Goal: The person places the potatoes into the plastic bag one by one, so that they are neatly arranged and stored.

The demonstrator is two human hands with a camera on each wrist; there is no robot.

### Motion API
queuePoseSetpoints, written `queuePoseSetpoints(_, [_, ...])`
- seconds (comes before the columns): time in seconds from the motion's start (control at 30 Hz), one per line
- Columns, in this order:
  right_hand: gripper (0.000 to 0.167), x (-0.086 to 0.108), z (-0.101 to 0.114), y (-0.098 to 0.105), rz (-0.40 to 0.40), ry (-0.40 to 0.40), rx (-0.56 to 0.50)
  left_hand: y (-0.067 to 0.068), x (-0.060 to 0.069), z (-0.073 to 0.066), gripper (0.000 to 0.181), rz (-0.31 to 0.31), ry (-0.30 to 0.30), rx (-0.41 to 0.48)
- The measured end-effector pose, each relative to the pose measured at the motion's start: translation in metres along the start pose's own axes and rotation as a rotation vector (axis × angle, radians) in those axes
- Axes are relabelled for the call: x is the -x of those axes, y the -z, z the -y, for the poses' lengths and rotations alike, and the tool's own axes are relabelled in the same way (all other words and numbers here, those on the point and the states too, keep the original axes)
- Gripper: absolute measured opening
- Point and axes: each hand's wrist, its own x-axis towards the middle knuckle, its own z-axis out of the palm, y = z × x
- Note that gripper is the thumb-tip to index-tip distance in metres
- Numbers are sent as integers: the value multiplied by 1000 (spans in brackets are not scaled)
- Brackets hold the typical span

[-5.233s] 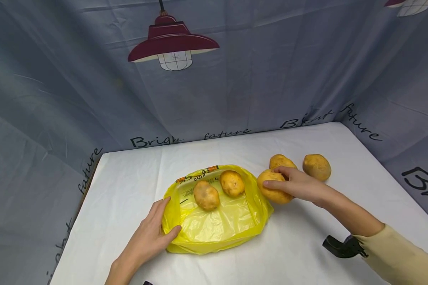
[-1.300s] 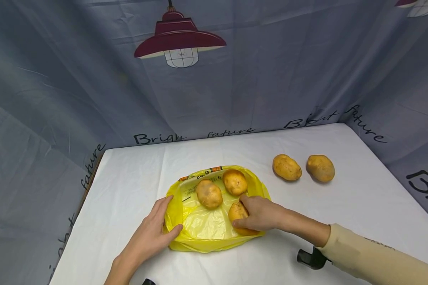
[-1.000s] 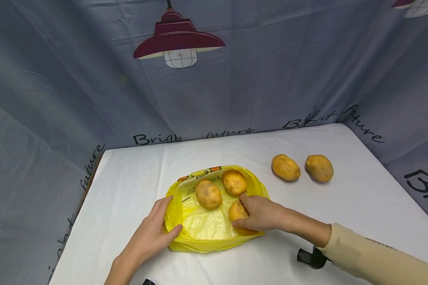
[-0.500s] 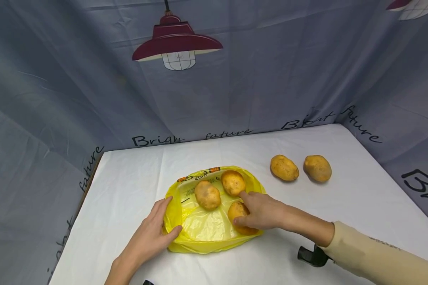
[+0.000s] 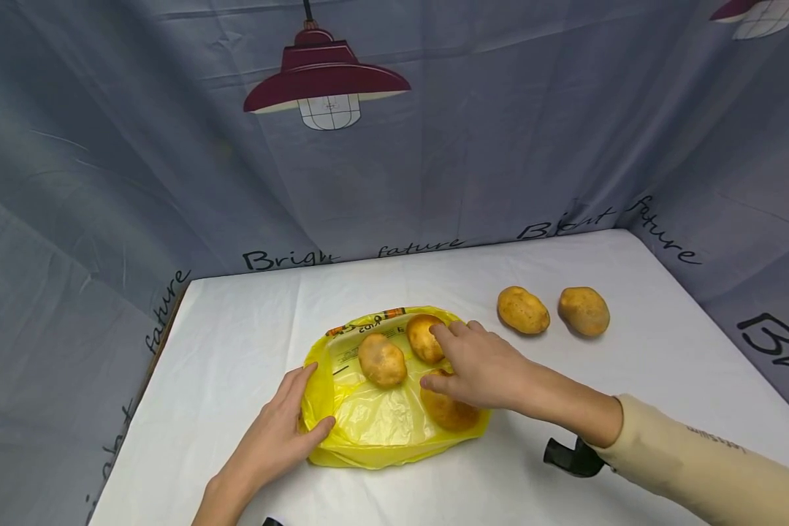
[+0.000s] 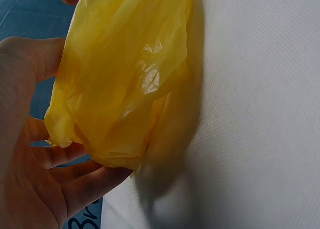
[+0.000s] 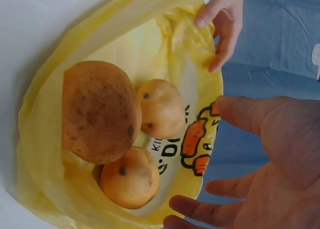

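Observation:
A yellow plastic bag [image 5: 394, 454] lies on the table with its mouth spread wide. Three potatoes are inside: one [image 5: 382, 361] at the left, another [image 5: 422, 337] at the back, and a larger one [image 5: 452, 415] at the right. My left hand [image 5: 271, 429] holds the bag's left end between thumb and fingers; the left wrist view shows the fingers under the yellow plastic [image 6: 115, 89]. My right hand [image 5: 489, 369] hovers over the bag's right side, fingers spread and holding nothing. In the right wrist view the big potato [image 7: 100, 111] is apart from that hand's fingers.
Two more potatoes, one oval [image 5: 523, 310] and one rounder [image 5: 584, 311], lie on the white-covered table [image 5: 250, 329] right of the bag. A grey curtain [image 5: 500, 131] with printed lamps stands behind. A black device [image 5: 573, 458] is at my right wrist.
My right hand brought a potato from beside the bag into its right side, then let go and rose slightly, its fingers spreading. My left hand has stayed at the bag's left end.

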Motion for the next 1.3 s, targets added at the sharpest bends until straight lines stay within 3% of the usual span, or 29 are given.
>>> queuePoseSetpoints(0.47, [74, -6, -1, 4, -91, 46, 104, 1, 0, 0, 83, 3, -1, 1])
queuePoseSetpoints(0.67, [89, -8, -2, 4, -102, 49, 107, 1, 0, -1, 83, 18, 18, 7])
queuePoseSetpoints(0.87, [102, -11, -5, 2, -106, 32, 135, 2, 1, -1, 83, 20, 24, 4])
queuePoseSetpoints(1.3, [104, -22, -20, 4, -125, -51, 184, 3, 0, 0, 82, 21, 15, -4])
